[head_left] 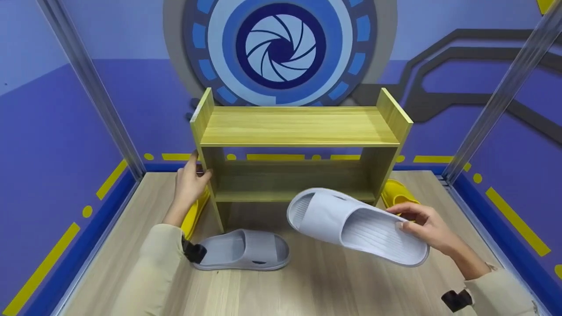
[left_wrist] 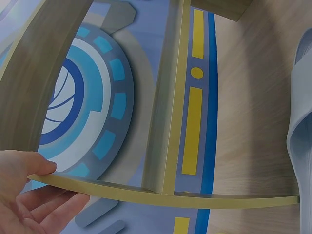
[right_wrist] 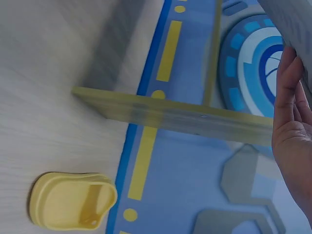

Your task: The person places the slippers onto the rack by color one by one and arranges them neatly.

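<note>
A small wooden shelf rack point(head_left: 298, 125) stands against the back of the floor board. My left hand point(head_left: 189, 184) grips the edge of its left side panel point(left_wrist: 112, 191), thumb on one face and fingers on the other. In my right hand point(head_left: 432, 228) is a light grey slide slipper point(head_left: 327, 215), pinched by the side rim near its heel and held up in front of the rack's lower right part. A darker grey slide slipper point(head_left: 263, 250) lies on the floor at the rack's front left, its toe pointing right.
One yellow clog point(right_wrist: 73, 201) sits right of the rack, and another yellow shoe point(head_left: 193, 215) is partly hidden behind my left forearm. Blue printed walls point(head_left: 127, 96) and metal posts point(head_left: 90, 79) enclose the wooden floor point(head_left: 303, 294).
</note>
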`<state>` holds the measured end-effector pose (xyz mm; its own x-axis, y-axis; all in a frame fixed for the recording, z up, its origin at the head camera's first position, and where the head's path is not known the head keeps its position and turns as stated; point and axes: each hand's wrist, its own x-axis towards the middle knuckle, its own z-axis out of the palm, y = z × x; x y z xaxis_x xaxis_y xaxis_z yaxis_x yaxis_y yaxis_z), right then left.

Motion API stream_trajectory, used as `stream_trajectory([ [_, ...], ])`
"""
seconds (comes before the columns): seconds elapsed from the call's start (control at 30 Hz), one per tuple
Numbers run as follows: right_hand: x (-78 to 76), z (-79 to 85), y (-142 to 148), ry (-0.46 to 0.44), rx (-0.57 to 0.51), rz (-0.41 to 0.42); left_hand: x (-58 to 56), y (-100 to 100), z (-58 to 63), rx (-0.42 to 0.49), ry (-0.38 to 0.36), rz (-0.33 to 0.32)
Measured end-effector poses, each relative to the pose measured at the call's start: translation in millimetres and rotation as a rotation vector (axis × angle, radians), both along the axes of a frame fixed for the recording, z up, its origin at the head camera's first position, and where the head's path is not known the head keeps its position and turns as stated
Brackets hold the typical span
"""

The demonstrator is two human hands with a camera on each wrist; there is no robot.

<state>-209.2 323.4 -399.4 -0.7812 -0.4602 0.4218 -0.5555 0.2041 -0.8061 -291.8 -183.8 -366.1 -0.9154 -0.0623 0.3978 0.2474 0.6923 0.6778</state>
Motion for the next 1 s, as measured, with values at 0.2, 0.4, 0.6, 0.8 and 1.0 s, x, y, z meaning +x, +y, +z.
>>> stream_trajectory([
  [0.2, 2.5, 24.9, -8, -0.031, -0.057, 0.011, -0.1, 0, -0.8, 0.005, 0.027, -0.008],
  [0.4, 1.0, 40.0, -17, -0.052, -0.221, 0.030, -0.4, -1, -1.5, 0.006, 0.043, 0.001],
  [0.6, -1.6, 49.3, -25, -0.060, -0.389, 0.014, -0.4, -1, -0.8, 0.011, 0.026, 0.000],
  [0.8, 0.6, 61.7, -33, -0.125, -0.539, -0.086, -0.4, -1, -1.0, -0.001, 0.025, -0.003],
  [1.0, -0.8, 74.2, -45, -0.252, -0.644, -0.290, 0.5, 0, -0.6, 0.000, 0.030, -0.005],
])
